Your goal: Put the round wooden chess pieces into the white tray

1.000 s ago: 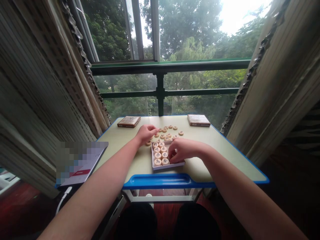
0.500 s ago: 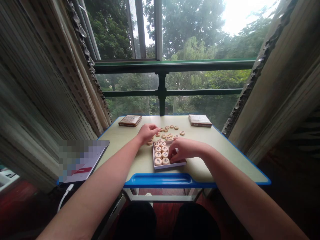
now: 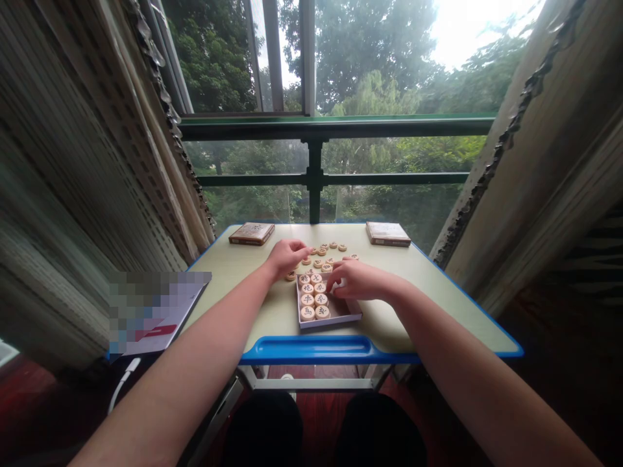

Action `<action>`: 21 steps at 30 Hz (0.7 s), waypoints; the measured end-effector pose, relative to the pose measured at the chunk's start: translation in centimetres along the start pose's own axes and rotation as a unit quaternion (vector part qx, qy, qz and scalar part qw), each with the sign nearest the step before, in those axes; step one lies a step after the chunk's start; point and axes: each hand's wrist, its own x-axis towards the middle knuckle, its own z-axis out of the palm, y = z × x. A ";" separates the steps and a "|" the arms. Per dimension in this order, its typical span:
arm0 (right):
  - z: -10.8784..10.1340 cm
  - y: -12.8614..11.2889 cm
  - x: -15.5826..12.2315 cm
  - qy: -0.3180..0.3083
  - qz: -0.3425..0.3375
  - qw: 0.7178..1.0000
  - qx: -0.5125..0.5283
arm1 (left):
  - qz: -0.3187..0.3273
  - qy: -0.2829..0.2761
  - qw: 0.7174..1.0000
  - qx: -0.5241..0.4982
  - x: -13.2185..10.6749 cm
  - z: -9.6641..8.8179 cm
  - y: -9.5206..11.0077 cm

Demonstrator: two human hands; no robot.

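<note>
A shallow white-edged box [image 3: 346, 318] near the front of the table holds two columns of round wooden xiangqi pieces [image 3: 322, 312], characters facing up. Its right part shows bare floor. My right hand [image 3: 363, 279] is over the box's right side, fingers curled and thumb apart, with no piece visible in it. My left hand [image 3: 287, 257] stays behind the box's left corner, its fingers drawn together at the edge of the loose pieces [image 3: 322, 251]. What those fingertips hold, if anything, is hidden. More pieces lie scattered behind the box, some partly covered by my right hand.
Two flat brown boxes stand at the back, one on the left [image 3: 252, 233] and one on the right [image 3: 388, 234]. A blue tray groove [image 3: 314, 348] runs along the table's front edge. At the left is a screen device [image 3: 165, 314] with a white cable [image 3: 122, 383].
My right hand has risen away from the front of the box, toward its back, uncovering more of the box floor. My left hand has barely moved. The pieces in the box look the same.
</note>
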 end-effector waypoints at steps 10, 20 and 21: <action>0.1 0.3 0.4 0.030 0.028 0.999 0.001 | 0.011 0.000 1.000 0.000 0.0 -0.1 0.0; 0.0 0.7 0.7 0.059 0.068 0.996 0.024 | 0.032 0.012 0.996 0.083 0.2 -0.3 -0.6; 0.0 0.8 0.8 0.080 0.088 0.993 0.022 | 0.035 0.016 0.994 0.103 0.4 -0.4 -0.9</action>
